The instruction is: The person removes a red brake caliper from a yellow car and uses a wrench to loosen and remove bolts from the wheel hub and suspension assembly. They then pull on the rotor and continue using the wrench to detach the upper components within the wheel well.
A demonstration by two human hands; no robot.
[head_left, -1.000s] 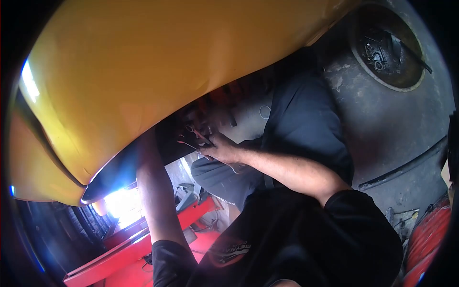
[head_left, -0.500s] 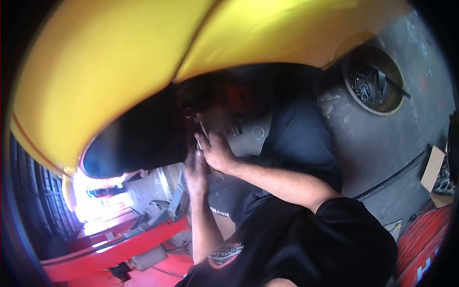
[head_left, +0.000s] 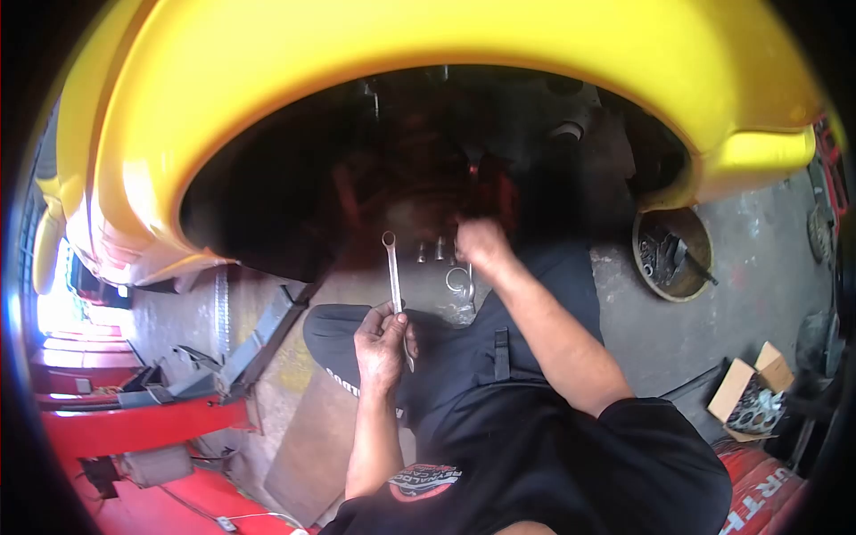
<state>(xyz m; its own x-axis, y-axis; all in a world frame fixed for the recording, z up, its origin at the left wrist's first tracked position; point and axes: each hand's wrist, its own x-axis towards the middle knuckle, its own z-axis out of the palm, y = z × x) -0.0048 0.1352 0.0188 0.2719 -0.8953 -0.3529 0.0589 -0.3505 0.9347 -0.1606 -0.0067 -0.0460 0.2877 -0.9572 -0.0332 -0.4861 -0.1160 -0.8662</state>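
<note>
My left hand (head_left: pixel 382 346) is closed around a long metal wrench (head_left: pixel 394 276), held upright with its ring end at the top. My right hand (head_left: pixel 483 247) is a blurred fist at the dark wheel arch opening. Its fingertips face away from me, and what they grip, if anything, cannot be made out. Just left of that hand, small metal cylinders like sockets (head_left: pixel 440 249) stand on the floor. A thin metal ring (head_left: pixel 457 281) lies below them, close to my knees. Parts inside the arch are mostly lost in shadow.
Overhead curves a yellow car fender (head_left: pixel 428 40). To the right are a round tub of dark metal parts (head_left: pixel 654 290) and an open cardboard box (head_left: pixel 731 392) holding metal pieces. A red lift beam (head_left: pixel 143 430) with a grey arm (head_left: pixel 259 343) stands at the left.
My hands were together around a tool at the arch. Now they are apart: the left has come down with the wrench, and the right has moved to the right. My view has shifted too.
</note>
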